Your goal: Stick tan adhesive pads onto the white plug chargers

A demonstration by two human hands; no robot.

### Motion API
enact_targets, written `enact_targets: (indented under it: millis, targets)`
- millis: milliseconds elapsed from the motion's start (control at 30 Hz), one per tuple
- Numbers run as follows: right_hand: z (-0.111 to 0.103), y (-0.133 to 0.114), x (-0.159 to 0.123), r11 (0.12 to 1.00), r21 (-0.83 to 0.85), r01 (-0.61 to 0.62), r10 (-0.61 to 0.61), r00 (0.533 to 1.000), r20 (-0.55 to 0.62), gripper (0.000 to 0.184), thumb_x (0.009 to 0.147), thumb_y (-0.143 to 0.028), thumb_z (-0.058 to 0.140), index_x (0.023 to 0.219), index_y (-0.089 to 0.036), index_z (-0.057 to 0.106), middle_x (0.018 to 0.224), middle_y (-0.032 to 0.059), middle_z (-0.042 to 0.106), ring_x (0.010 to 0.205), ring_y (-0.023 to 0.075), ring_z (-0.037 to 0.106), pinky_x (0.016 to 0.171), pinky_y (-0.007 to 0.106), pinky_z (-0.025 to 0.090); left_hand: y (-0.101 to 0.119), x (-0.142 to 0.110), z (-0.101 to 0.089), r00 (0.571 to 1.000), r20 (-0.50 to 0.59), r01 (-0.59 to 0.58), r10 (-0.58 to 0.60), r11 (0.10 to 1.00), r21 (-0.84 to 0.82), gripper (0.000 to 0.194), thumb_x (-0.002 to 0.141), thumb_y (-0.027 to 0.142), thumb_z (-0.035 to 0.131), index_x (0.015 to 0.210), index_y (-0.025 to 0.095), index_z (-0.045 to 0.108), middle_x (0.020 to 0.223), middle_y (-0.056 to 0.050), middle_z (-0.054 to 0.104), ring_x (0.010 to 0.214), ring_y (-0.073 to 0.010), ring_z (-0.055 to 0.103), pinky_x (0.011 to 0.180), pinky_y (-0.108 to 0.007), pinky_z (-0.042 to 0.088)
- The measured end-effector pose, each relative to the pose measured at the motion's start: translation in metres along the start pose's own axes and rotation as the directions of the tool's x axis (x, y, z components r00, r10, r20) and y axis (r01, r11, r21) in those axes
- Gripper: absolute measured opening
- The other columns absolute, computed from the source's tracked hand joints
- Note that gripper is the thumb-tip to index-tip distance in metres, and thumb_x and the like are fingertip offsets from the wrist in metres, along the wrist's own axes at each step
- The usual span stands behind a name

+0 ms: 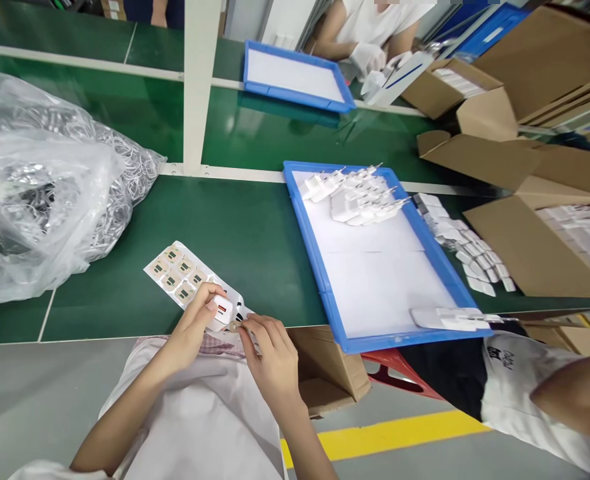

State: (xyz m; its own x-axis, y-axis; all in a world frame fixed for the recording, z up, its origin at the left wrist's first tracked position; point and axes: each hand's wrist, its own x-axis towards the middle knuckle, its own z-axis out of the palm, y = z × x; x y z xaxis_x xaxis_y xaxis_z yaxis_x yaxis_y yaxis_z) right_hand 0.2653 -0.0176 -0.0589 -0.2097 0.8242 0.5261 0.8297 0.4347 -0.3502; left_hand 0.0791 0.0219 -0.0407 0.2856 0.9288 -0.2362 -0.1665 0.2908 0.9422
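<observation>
A small white USB charger plug (222, 309) is pinched between the thumb and fingers of my left hand (193, 325), its port face turned up. My right hand (269, 350) is just beside it, thumb and forefinger closed on a small beige sticker (233, 326) at the end of the sticker sheet. That sheet (175, 272) lies aslant on the green table's front edge, with rows of beige stickers at its far end. My left hand and the charger cover part of the sheet.
A blue-rimmed tray (325, 287) holds white chargers (359, 193). More chargers (467, 247) lie right of it beside open cardboard boxes (539, 247). A plastic bag of cables (75, 187) sits left. A gloved co-worker (369, 57) works opposite; another person's sleeve (519, 380) is at right.
</observation>
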Motion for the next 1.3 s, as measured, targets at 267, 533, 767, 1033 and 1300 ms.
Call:
enact_targets:
  millis: [267, 533, 767, 1033, 1300]
  targets:
    - [-0.010, 0.002, 0.008, 1.000, -0.024, 0.020, -0.019, 0.997, 0.068, 0.018, 0.109, -0.015, 0.053, 0.104, -0.023, 0.069, 0.097, 0.0075, 0.081, 0.083, 0.0236, 0.077, 0.086, 0.041, 0.064, 0.001, 0.003, -0.002, 1.000, -0.012, -0.025, 0.026, 0.998, 0.056, 0.044, 0.104, 0.066, 0.048, 0.109, 0.024, 0.058, 0.103, -0.004, 0.060, 0.087, -0.0205, 0.054, 0.078, -0.031, 0.045]
    - [-0.020, 0.007, 0.033, 0.987, 0.117, 0.112, -0.121, 0.990, 0.076, 0.020, 0.105, -0.010, 0.055, 0.103, -0.021, 0.071, 0.093, 0.0087, 0.077, 0.088, 0.0228, 0.074, 0.078, 0.036, 0.064, 0.011, 0.020, -0.013, 0.997, -0.041, -0.060, 0.063, 0.995, 0.085, 0.031, 0.106, 0.053, 0.047, 0.105, 0.023, 0.057, 0.088, 0.000, 0.060, 0.076, -0.0186, 0.055, 0.075, -0.031, 0.043]
    - [-0.036, 0.006, 0.055, 0.792, 0.561, -0.240, 0.266, 0.963, 0.037, 0.016, 0.098, -0.017, 0.072, 0.083, -0.023, 0.072, 0.080, 0.0027, 0.073, 0.069, 0.0167, 0.070, 0.060, 0.028, 0.057, 0.007, 0.018, -0.017, 0.969, -0.067, -0.229, 0.236, 0.968, 0.102, 0.049, 0.101, 0.068, 0.052, 0.110, 0.023, 0.066, 0.095, -0.004, 0.062, 0.081, -0.0208, 0.056, 0.076, -0.033, 0.046]
    - [-0.029, -0.031, 0.088, -0.165, 0.918, -0.360, 0.538, 0.748, 0.389, 0.034, 0.085, -0.041, 0.089, 0.065, -0.023, 0.069, 0.062, -0.0027, 0.059, 0.057, 0.0120, 0.059, 0.054, 0.022, 0.050, 0.019, 0.000, 0.005, 0.771, -0.113, -0.614, 0.626, 0.779, 0.126, 0.061, 0.081, 0.036, 0.093, 0.120, 0.032, 0.046, 0.113, -0.002, 0.061, 0.078, -0.0124, 0.059, 0.070, -0.024, 0.053]
    - [-0.025, -0.040, 0.094, -0.192, 0.908, -0.372, 0.525, 0.743, 0.415, 0.042, 0.085, -0.047, 0.087, 0.064, -0.021, 0.062, 0.069, -0.0017, 0.054, 0.061, 0.0129, 0.053, 0.057, 0.026, 0.049, 0.029, -0.001, -0.002, 0.818, -0.201, -0.541, 0.539, 0.840, 0.049, 0.044, 0.082, 0.035, 0.093, 0.103, 0.027, 0.055, 0.098, 0.002, 0.074, 0.095, -0.0164, 0.073, 0.106, -0.034, 0.052]
